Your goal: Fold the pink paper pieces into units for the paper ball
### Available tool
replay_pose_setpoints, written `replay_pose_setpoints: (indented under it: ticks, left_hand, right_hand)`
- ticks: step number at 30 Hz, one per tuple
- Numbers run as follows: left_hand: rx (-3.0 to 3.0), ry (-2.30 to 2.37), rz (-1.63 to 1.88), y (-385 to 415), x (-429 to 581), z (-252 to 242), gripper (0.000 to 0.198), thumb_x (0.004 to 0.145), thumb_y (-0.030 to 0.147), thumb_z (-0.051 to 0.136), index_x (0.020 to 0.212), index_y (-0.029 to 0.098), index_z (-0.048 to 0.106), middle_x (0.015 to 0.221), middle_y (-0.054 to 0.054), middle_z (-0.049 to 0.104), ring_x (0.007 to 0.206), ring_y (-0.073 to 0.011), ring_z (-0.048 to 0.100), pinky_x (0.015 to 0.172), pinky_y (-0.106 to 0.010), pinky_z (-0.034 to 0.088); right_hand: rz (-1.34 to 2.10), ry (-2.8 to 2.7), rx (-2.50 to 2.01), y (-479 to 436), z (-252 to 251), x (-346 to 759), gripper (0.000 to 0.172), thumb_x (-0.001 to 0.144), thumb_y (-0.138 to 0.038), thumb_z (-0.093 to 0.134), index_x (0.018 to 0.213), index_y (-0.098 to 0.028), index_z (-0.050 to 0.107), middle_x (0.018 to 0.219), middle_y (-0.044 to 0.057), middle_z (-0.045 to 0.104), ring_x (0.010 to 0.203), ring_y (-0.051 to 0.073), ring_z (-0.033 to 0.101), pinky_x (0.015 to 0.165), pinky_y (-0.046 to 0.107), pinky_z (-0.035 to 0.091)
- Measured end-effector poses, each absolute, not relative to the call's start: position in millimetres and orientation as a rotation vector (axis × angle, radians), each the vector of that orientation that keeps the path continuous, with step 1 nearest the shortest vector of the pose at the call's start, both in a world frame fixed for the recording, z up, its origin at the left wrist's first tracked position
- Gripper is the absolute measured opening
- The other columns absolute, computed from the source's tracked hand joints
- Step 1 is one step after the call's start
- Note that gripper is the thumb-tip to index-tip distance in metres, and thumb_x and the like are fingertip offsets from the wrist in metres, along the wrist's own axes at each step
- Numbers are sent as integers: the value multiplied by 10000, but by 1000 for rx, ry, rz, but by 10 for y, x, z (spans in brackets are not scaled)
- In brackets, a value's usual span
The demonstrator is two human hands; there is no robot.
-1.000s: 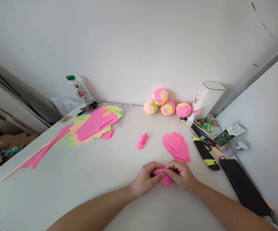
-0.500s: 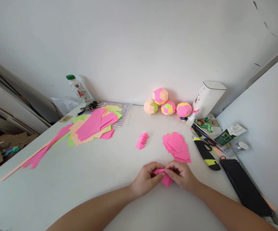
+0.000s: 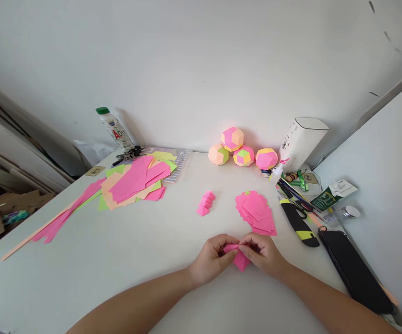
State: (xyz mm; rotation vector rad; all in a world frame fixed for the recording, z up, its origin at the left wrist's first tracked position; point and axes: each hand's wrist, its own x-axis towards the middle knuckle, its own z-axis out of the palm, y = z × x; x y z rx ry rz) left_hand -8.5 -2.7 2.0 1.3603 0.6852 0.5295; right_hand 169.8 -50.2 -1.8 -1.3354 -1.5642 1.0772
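Between both hands, low in the head view, is a folded pink paper piece (image 3: 241, 262). My left hand (image 3: 212, 260) pinches its left and upper edge with thumb and fingers. From the other side, my right hand (image 3: 265, 254) pinches the top edge; the two sets of fingertips meet there and cover part of the fold. Just beyond my right hand lies a loose pile of pink paper sheets (image 3: 258, 213). Several small folded pink units (image 3: 206, 204) stand nested in a short row further back, left of that pile.
Faceted paper balls (image 3: 243, 156) sit against the wall beside a white container (image 3: 303, 144). A black-yellow cutter (image 3: 298, 223), a black phone-like slab (image 3: 357, 271) and a glue bottle (image 3: 275, 175) lie right. Colored paper sheets (image 3: 131, 181), keys (image 3: 131, 154) and a green-capped bottle (image 3: 115, 130) are left.
Hardly anything differs. Both hands keep the same pinch on the pink paper piece, and the view has shifted very slightly.
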Motion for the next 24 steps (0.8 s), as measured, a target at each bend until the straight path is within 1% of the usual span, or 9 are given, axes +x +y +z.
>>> replay_pose_setpoints:
  ticks: [16,24]
  left_hand:
    - [1362,692,528,-38,-85,8,213,825,307,547,936,141,620,828,-52,612,705,-133,534,636,-254,425]
    - [1370,689,527,-27,-91,-4,218,826,315,548,938,142,621,839,-55,614,720,-136,541,648,-253,429]
  right_hand:
    - [1093,-1563,-1333,-504,-9,1696,169,855,-304,538,782,-165,600,629,-4,548,515,105,444,472,226,354]
    - [1092,-1568,-1333,-498,-15,1701,173,855,-308,540,782,-164,600,629,-7,546,512,102,443,472,225,356]
